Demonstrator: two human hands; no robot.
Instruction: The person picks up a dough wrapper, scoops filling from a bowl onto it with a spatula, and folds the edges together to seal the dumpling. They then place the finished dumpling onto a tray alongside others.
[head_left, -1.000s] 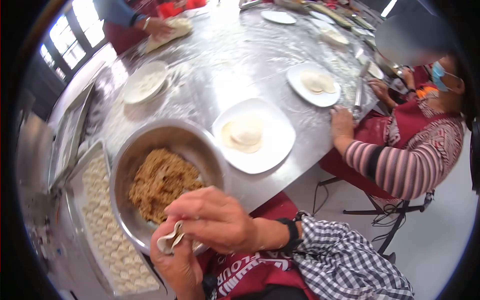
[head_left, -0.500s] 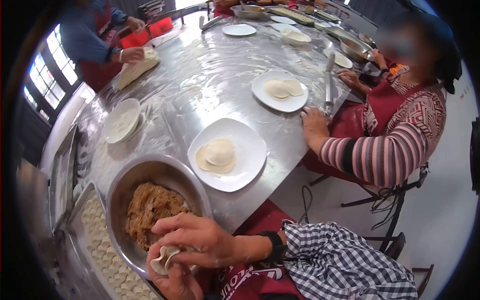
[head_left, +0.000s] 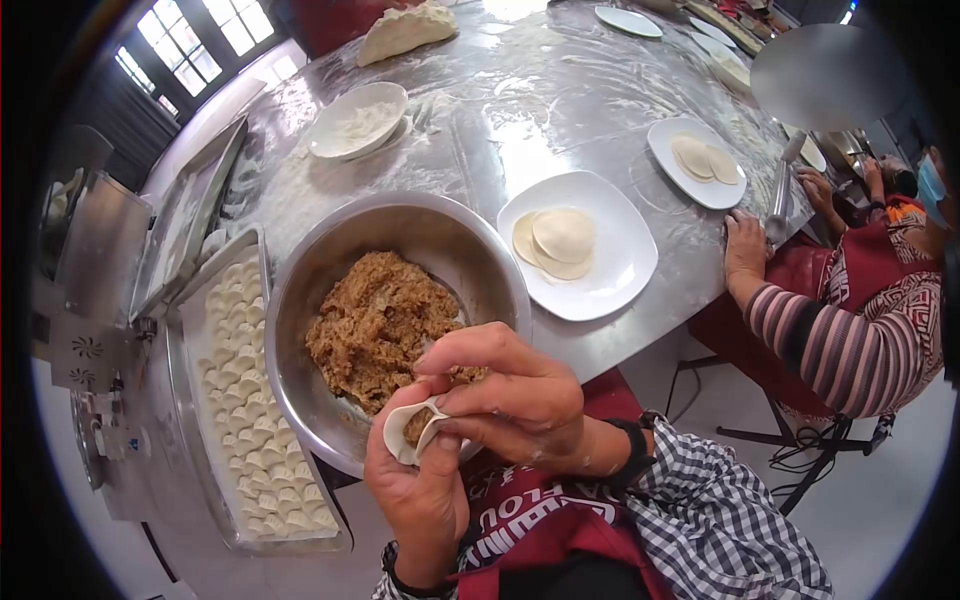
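Note:
A dumpling (head_left: 408, 432), its pale wrapper partly folded round brown filling, sits between my two hands at the near edge of the metal bowl (head_left: 300, 400). My left hand (head_left: 415, 490) cups it from below and the left, fingers closed round the wrapper. From the right, my right hand (head_left: 530, 400) pinches the wrapper's edge between thumb and fingers. A gap in the fold still shows the filling. Behind my hands, the bowl holds a heap of brown minced filling (head_left: 380, 315). Round wrappers (head_left: 563, 236) lie overlapping on a white square plate (head_left: 625, 275) to the right.
Left of the bowl, a tray (head_left: 262, 235) holds rows of folded dumplings (head_left: 265, 430). Beyond are a plate of flour (head_left: 360, 120) and a dough lump (head_left: 405, 33). At right, a co-worker's hand (head_left: 745, 250) rests by another wrapper plate (head_left: 655, 150) and a rolling pin (head_left: 782, 195).
The view has swung left and down, bringing the dumpling tray and both my hands more fully into sight. The dumpling stays between my hands, its filling now visible. The far co-worker's hands have left view.

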